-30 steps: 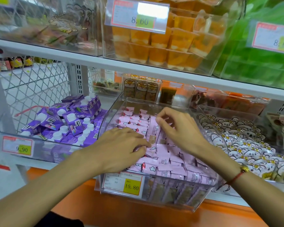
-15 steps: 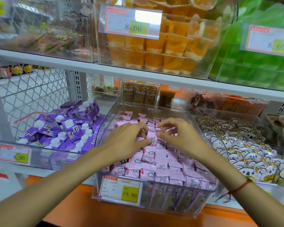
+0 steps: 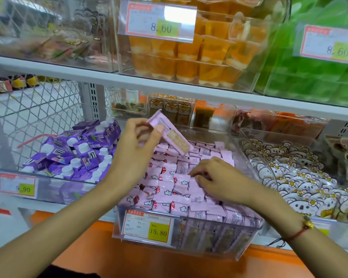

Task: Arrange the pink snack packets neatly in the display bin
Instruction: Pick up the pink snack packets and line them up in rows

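A flat pink foil snack packet point(image 3: 170, 135) is held tilted above the rear of the clear acrylic display bin point(image 3: 247, 235), pinched near its upper end between thumb and fingers of the left hand point(image 3: 136, 149); its printed back faces the camera, text too small to read. The lower right corner of the packet hangs just over the heap of pink snack packets point(image 3: 179, 187) that fills the bin. The right hand point(image 3: 219, 180) lies low on that heap, fingers curled down among the packets; whether it grasps one or only presses on them cannot be told, since the fingertips are hidden. A red cord bracelet with a gold charm point(image 3: 301, 230) sits on the right wrist. Packets at the bin's front wall stand on edge, seen blurred through the plastic. A white and yellow price tag reading 15.80 point(image 3: 148, 227) is fixed to the bin's front. The bin rests on a white shop shelf with an orange front strip point(image 3: 92, 233). To the left, a bin of purple cartons with white caps point(image 3: 78, 153), touching the pink bin's side wall. To the right, a bin of white bear-face packets with yellow flowers point(image 3: 301, 181). On the upper shelf, orange jelly cups point(image 3: 199, 57) and green packs point(image 3: 319, 81), the latter blurred and cut off at the frame edge.
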A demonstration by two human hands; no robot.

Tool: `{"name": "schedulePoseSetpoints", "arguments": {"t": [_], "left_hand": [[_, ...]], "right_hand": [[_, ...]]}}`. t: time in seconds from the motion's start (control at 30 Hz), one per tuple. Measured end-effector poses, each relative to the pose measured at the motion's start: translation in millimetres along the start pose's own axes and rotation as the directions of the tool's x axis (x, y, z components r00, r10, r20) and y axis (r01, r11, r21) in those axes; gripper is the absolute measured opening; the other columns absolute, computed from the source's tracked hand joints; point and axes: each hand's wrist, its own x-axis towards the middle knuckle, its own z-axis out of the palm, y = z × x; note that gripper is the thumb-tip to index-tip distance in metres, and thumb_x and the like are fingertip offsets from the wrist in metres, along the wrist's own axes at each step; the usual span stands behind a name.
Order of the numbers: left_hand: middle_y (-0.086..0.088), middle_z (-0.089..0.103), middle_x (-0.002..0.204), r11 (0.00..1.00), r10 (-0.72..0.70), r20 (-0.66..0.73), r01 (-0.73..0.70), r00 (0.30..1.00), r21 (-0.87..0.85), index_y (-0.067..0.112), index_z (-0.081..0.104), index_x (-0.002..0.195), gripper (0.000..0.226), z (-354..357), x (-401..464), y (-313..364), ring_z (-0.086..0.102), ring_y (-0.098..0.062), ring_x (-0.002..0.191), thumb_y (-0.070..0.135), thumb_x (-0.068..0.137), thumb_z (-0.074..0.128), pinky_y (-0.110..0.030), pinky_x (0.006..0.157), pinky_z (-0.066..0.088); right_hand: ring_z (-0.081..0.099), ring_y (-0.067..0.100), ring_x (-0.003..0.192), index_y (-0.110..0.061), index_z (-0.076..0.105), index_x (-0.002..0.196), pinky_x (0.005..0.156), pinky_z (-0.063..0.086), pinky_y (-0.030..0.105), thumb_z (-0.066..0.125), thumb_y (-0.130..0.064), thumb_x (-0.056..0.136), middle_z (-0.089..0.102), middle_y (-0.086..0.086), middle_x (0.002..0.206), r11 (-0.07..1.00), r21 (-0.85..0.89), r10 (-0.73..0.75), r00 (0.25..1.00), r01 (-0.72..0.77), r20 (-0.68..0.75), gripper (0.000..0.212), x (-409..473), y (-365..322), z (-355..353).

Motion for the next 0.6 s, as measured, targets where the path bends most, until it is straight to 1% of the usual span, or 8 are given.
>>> {"name": "schedulePoseSetpoints", "arguments": {"t": [0.1,0.2,0.27,0.33,0.4,0.47,0.53,0.6], "left_hand": [[-0.004,0.069,0.106,0.977,-0.082,-0.067,0.067,0.994,-0.203,0.019,0.041,0.12,0.03,-5,-5,6,0.069,-0.007,0.091,0.024,0.094,0.053,-0.015,0.078,0.054],[0.005,0.074,0.085,0.961,-0.114,-0.038,0.101,0.993,-0.258,0.031,0.04,0.125,0.034,-7,-10,10,0.07,-0.006,0.086,0.028,0.094,0.053,-0.015,0.074,0.055],[0.006,0.074,0.086,0.953,-0.126,-0.006,0.12,0.992,-0.278,0.027,0.048,0.123,0.03,-5,-12,12,0.071,-0.009,0.083,0.028,0.094,0.053,-0.02,0.073,0.057],[0.001,0.074,0.086,0.94,-0.177,0.03,0.178,0.984,-0.291,0.02,0.054,0.118,0.025,-1,-11,13,0.072,-0.013,0.078,0.028,0.095,0.052,-0.021,0.067,0.058],[0.001,0.07,0.085,0.927,-0.247,0.077,0.259,0.966,-0.271,0.013,0.056,0.112,0.025,2,-11,11,0.071,-0.012,0.067,0.031,0.096,0.049,-0.023,0.059,0.058],[0.005,0.065,0.09,0.948,-0.26,0.132,0.279,0.957,-0.153,0.016,0.054,0.11,0.028,2,-11,8,0.067,-0.004,0.059,0.039,0.096,0.045,-0.022,0.056,0.057],[0.017,0.057,0.101,0.987,-0.153,0.196,0.142,0.969,0.069,0.029,0.048,0.118,0.032,-1,-13,5,0.063,0.005,0.066,0.046,0.092,0.043,-0.02,0.064,0.055],[0.022,0.056,0.107,0.989,-0.042,0.24,0.007,0.97,0.146,0.033,0.048,0.125,0.036,-2,-13,2,0.061,0.005,0.084,0.043,0.091,0.047,-0.025,0.074,0.055]], "right_hand": [[0.053,0.008,0.096,-0.026,0.044,0.135,0.076,0.038,0.024,0.06,-0.031,0.089,0.056,-0.005,0.126,0.993,0.119,0.045,0.958,-0.012,-0.283,0.049,-3,0,-2],[0.041,0.001,0.121,-0.036,0.026,0.142,0.093,0.038,0.02,0.078,-0.031,0.074,0.036,-0.012,0.142,0.939,0.228,-0.147,0.899,0.258,-0.414,0.086,-7,-15,-9],[0.042,0.009,0.124,-0.031,0.035,0.14,0.099,0.037,0.017,0.08,-0.022,0.073,0.034,-0.008,0.144,0.901,0.164,-0.293,0.842,0.402,-0.454,0.081,-7,-25,-10],[0.049,0.01,0.118,-0.022,0.055,0.126,0.091,0.042,0.016,0.076,-0.013,0.078,0.048,-0.003,0.134,0.884,0.113,-0.328,0.773,0.454,-0.543,0.054,-8,-31,-12],[0.059,0.009,0.105,-0.018,0.065,0.113,0.085,0.048,0.019,0.072,-0.011,0.081,0.063,-0.004,0.116,0.859,0.267,-0.202,0.77,0.436,-0.605,0.034,-10,-31,-15],[0.067,0.012,0.087,-0.017,0.068,0.106,0.072,0.054,0.022,0.069,-0.022,0.083,0.072,-0.004,0.099,0.693,0.643,0.052,0.867,0.327,-0.496,0.024,-13,-30,-20],[0.069,0.017,0.071,-0.01,0.068,0.098,0.061,0.053,0.022,0.064,-0.034,0.081,0.074,0.005,0.085,0.485,0.853,0.212,0.92,0.194,-0.33,0.029,-13,-25,-23],[0.066,0.016,0.062,-0.005,0.069,0.09,0.056,0.051,0.019,0.063,-0.038,0.08,0.073,0.011,0.075,0.427,0.894,0.261,0.929,0.134,-0.264,0.036,-11,-20,-23]]}}
